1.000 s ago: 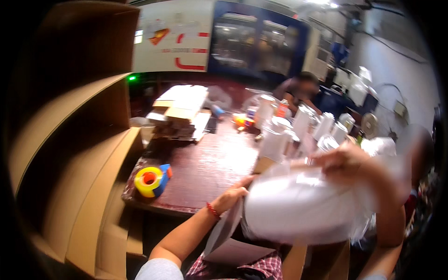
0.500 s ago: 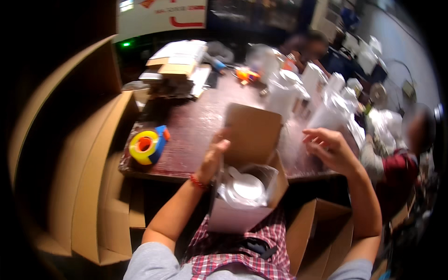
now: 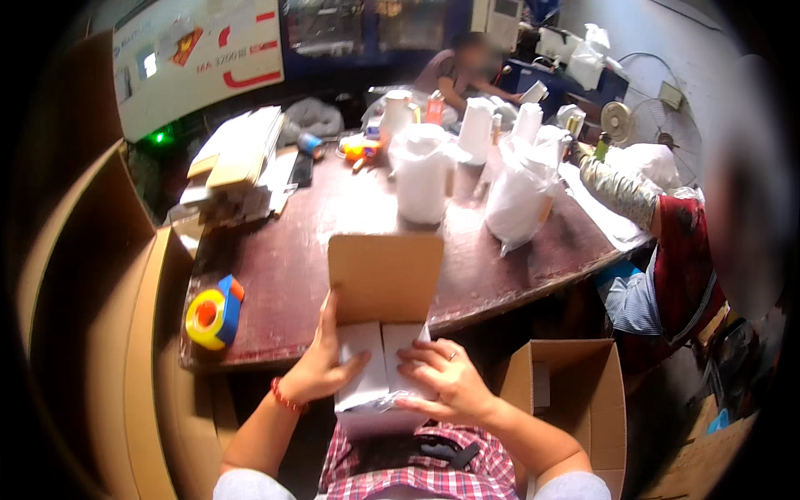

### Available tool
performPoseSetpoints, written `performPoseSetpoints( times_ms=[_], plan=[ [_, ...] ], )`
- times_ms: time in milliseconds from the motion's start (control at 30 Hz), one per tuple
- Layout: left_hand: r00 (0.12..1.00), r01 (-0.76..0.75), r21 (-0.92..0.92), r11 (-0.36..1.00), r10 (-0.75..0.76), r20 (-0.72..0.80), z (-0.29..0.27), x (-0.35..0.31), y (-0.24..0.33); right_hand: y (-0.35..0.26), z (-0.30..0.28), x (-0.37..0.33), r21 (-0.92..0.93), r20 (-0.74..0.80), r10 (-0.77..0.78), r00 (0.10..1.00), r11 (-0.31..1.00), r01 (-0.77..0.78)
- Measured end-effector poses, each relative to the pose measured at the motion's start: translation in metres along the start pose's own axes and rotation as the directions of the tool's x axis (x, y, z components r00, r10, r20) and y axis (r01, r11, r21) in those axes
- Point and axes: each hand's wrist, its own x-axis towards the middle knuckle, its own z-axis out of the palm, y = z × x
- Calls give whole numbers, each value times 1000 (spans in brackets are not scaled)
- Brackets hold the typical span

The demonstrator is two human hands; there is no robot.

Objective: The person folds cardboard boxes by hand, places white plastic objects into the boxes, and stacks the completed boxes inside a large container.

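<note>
A small carton (image 3: 379, 422), white outside and brown inside, stands upright at my lap by the near table edge. Its long lid flap (image 3: 385, 279) rises at the far side. Two white side flaps (image 3: 363, 354) are folded inward over the top, a thin gap between them. Clear plastic shows at the near rim; the contents beneath are hidden. My left hand (image 3: 323, 362) grips the carton's left side, thumb over the left flap. Across the right flap lies my right hand (image 3: 447, 383), fingers spread and pressing on it.
A yellow and blue tape dispenser (image 3: 214, 314) sits at the table's left corner. Bagged white jugs (image 3: 422, 179) stand mid-table, and stacked flat cardboard (image 3: 237, 158) lies back left. Large open cartons flank me, one (image 3: 575, 400) at right. Two people work at the far side and right.
My right hand has come from the right onto the carton. The side flaps are now folded over the white round-topped item in plastic. My view has shifted.
</note>
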Motion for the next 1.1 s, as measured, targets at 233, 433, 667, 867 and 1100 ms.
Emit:
performPoseSetpoints(
  times_ms=[233, 433, 667, 867, 1100],
  plan=[
    [980, -182, 33, 983, 184, -77, -2, -23, 23, 14, 7, 2, 274, -64, 196, 979, 946, -172],
    [977, -187, -111, 976, 173, -129, -11, -27, 16, 35, 38, -16, 523, -290, 301, 908, 845, -113],
    [948, 10, 306, 952, -106, 301, -25, -29, 80, 14, 37, -32, 872, -173, 345, 922, 489, -19],
    [948, -126, 352, 927, 9, 317, -21, -31, 73, 12, 21, -31, 488, 65, 36, 997, 871, -63],
    [956, -127, 385, 914, 8, 294, -17, -36, 69, 10, 3, -22, 369, 115, -3, 993, 929, -40]
  ],
)
